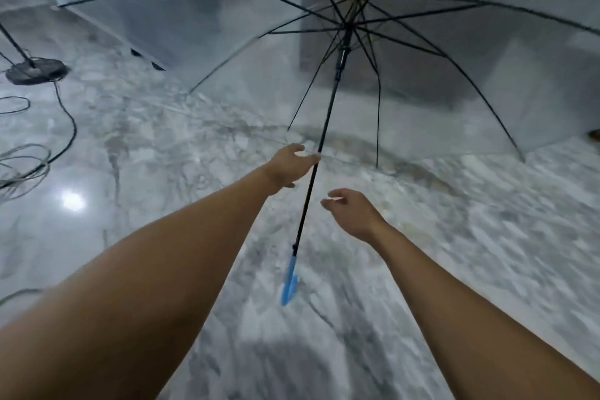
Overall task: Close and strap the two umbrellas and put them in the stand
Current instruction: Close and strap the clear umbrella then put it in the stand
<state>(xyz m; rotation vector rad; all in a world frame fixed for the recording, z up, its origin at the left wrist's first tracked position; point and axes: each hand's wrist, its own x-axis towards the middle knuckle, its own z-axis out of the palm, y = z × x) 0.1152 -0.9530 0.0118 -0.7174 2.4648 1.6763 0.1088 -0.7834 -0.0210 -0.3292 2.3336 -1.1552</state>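
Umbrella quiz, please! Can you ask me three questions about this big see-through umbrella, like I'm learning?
1. True or false: the clear plastic umbrella with black ribs is folded shut.
2. Its curved plastic handle is: A red, B blue, C green.
3. Fill in: the ___ grip, a bare hand, touches the thin black shaft.
Key: 1 false, it is open. 2 B. 3 left: the left grip touches the shaft, while the right grip is apart from it.
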